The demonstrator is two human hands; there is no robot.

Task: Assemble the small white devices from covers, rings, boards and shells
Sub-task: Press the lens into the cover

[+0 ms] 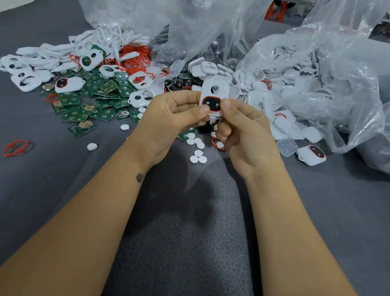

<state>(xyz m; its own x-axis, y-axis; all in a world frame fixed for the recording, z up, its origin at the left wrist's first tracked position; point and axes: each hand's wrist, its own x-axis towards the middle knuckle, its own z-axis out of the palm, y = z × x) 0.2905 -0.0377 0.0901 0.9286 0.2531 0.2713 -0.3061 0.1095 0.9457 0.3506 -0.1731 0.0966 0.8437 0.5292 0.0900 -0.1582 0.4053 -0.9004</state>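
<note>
Both hands pinch 1 white cover above the grey desk (38, 191).
The left hand (173, 113) and right hand (242, 126) press thumbs on the white cover (213, 94), its lower opening ringed red; green boards (92, 97), red rings (136, 59) and white shells (291, 85) lie behind.

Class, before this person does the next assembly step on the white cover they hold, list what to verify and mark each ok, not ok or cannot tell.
1. White cover gripped by both left hand and right hand: ok.
2. Red ring sits around the cover's lower window: ok.
3. Ring fully pressed in all round: cannot tell, thumbs hide its ends.
4. Green boards lying loose on the table: ok.
5. White shells lying by the open bag: ok.
</note>
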